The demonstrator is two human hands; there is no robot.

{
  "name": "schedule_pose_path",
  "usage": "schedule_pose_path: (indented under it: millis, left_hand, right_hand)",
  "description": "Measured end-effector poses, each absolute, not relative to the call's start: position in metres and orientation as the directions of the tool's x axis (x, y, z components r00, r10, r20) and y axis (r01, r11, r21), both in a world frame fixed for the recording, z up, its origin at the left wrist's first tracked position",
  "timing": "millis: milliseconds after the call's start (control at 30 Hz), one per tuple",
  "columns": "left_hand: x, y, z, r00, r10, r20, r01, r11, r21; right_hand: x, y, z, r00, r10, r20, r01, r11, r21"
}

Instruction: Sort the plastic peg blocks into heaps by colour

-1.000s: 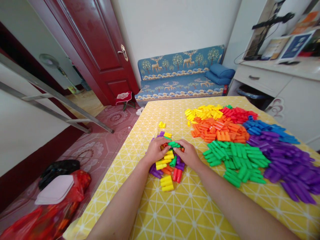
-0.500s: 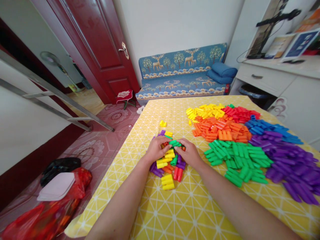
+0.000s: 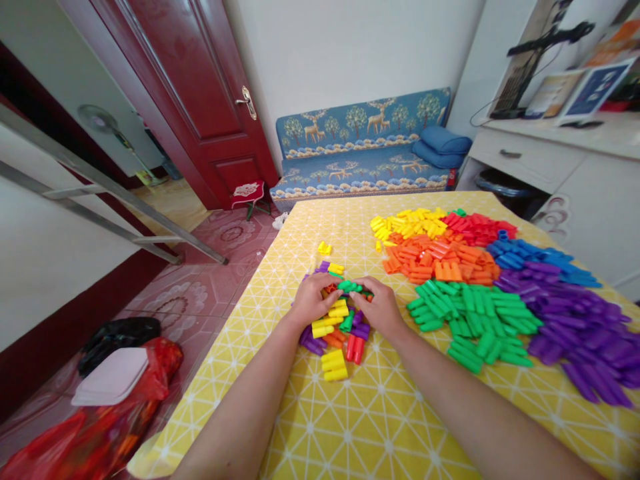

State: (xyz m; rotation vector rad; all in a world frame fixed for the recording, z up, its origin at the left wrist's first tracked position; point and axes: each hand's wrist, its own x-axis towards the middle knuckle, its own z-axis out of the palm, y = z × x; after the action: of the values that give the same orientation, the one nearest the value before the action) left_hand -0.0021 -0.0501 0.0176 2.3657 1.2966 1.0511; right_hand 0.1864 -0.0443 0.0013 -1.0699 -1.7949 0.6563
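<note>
You have: counter cloth (image 3: 310, 427), yellow, white triangle lattice; tubular pieces (image 3: 475, 303), green, purple, orange, yellow, red, blue; sofa (image 3: 345, 172), blue, deer-and-tree print; door (image 3: 185, 80), dark red.

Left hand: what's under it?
At the edges of the left hand, yellow pieces and purple pieces show; whatever lies directly beneath its palm is covered.

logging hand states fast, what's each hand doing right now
Left hand: closed, pinching a green piece between thumb and fingers.
Right hand: closed, fingertips on the other side of the same green piece.
</note>
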Motion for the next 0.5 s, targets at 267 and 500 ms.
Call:
schedule_pose_path:
  millis: [267,500]
  left_hand:
    - [-0.0019,-0.05,0.0175,0.319,0.814,0.486,0.637,-0.564,0.526]
    - [-0.0015,-0.0503,0.0184,0.328,0.806,0.492,0.614,-0.578,0.538]
  right_hand:
    - [0.1874,-0.047,0.0017,-0.129,0.873,0.47,0.404,0.48,-0.779]
    - [0.1877,-0.0515,0.0055,-0.041,0.881,0.472,0.298,0.461,-0.836]
